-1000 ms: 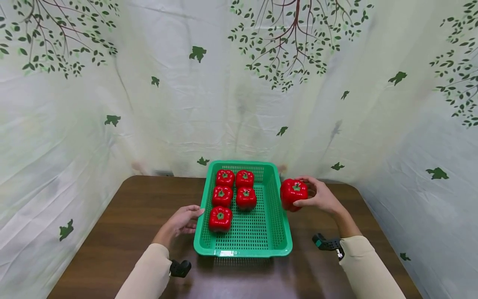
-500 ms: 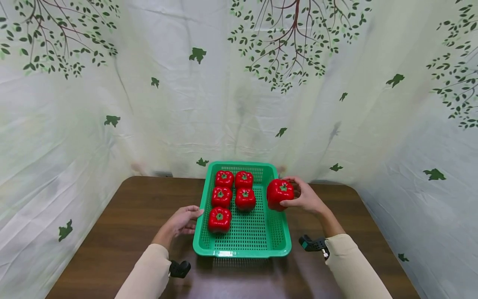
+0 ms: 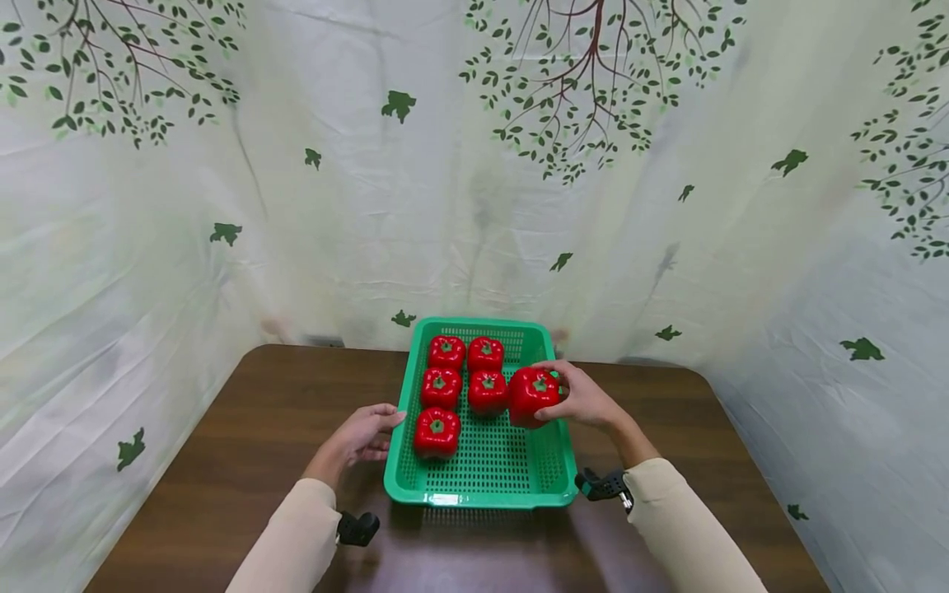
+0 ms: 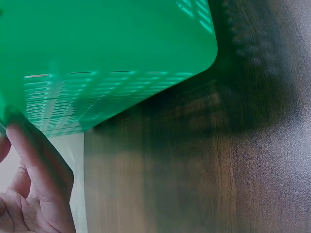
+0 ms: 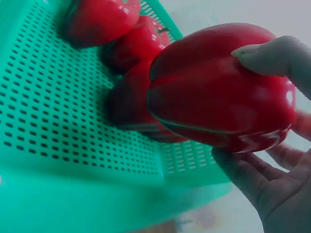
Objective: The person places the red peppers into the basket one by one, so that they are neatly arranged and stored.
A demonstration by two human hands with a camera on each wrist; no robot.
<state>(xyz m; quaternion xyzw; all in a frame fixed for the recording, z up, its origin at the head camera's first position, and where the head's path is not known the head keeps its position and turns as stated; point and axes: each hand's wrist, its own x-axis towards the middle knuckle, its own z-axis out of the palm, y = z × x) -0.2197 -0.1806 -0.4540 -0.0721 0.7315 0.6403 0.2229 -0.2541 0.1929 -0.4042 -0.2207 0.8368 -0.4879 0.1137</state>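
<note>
My right hand (image 3: 590, 399) holds a red bell pepper (image 3: 531, 397) over the right part of a green plastic basket (image 3: 519, 500). In the right wrist view the thumb lies along one side of this bell pepper (image 5: 218, 87), with fingers beneath it. Several more red bell peppers stand in the basket, stems up: three down the left side, the nearest pepper (image 3: 437, 433) among them, and two in a second column, including one pepper (image 3: 487, 393) beside the held one. My left hand (image 3: 365, 435) pinches the basket's left rim; in the left wrist view its fingers (image 4: 43, 170) meet the green wall.
The basket stands on a dark brown wooden table (image 3: 296, 412). Behind and at both sides hangs a pale cloth (image 3: 334, 231) printed with leaves and branches. Black straps (image 3: 604, 484) with small cameras sit at both wrists.
My right hand has carried the bell pepper leftward, from beyond the basket's right rim to over its inside, beside the second column. My left hand has stayed at the left rim.
</note>
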